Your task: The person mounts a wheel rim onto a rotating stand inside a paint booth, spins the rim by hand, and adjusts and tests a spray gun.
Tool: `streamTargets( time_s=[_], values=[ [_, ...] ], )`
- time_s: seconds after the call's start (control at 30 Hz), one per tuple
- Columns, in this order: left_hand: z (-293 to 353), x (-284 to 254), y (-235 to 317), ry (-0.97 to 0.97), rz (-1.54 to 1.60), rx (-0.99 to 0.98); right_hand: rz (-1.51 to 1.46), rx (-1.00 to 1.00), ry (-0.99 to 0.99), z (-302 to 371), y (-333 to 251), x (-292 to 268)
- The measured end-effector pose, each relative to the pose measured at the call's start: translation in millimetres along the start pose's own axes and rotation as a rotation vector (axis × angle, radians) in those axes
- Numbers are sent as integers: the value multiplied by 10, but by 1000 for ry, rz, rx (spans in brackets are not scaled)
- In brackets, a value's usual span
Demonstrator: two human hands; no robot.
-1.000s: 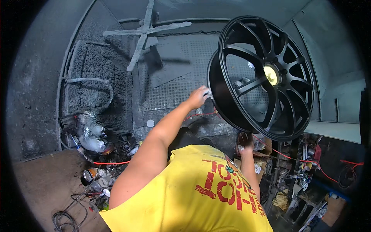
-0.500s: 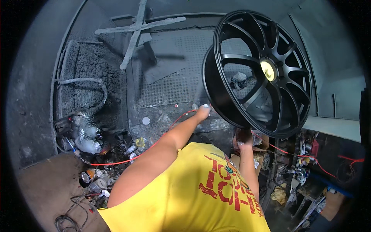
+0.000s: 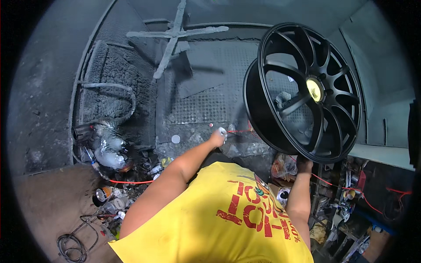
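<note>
A black multi-spoke wheel rim with a pale yellow centre stands tilted at the right, raised above the floor. My right hand is at its lower edge. The rim and shadow hide its fingers, so I cannot tell whether it grips the rim or something behind it. My left hand is closed in front of me, left of the rim and apart from it, with whitish smears on the fingers. A thin orange-red hose shows beside its fingers. Whether the hand holds the hose is unclear.
A grey-coated cross-shaped stand is at the back. On the left are a rough crusted panel, a foil-like silvery bundle, cans and a coiled black cable. Cluttered shelving fills the lower right.
The whole view has shifted, moving the surroundings right and down. My right hand has moved right along the rim's lower edge. My left hand has drawn back, away from the rim.
</note>
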State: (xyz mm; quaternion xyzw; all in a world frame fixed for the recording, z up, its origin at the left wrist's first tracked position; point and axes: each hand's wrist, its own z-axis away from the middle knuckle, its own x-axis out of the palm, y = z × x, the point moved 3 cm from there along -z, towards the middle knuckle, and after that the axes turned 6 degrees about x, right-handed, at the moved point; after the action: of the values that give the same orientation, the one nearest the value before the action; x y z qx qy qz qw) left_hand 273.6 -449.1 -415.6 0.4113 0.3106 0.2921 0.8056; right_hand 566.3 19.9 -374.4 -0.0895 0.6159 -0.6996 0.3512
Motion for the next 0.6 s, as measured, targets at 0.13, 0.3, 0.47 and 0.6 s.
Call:
streamTargets(
  time_s=[0.13, 0.3, 0.47, 0.6],
  values=[
    [197, 30, -7, -189, -129, 146, 457, -366, -28, 23, 206, 180],
    [319, 255, 252, -451, -148, 79, 1090, -394, -68, 545, 27, 881],
    [250, 548, 483, -523, -338, 264, -762, 243, -352, 962, -19, 1441],
    [176, 871, 736, -656, -510, 374, -1150, 612, -22, 1091, -648, 1219]
  ],
)
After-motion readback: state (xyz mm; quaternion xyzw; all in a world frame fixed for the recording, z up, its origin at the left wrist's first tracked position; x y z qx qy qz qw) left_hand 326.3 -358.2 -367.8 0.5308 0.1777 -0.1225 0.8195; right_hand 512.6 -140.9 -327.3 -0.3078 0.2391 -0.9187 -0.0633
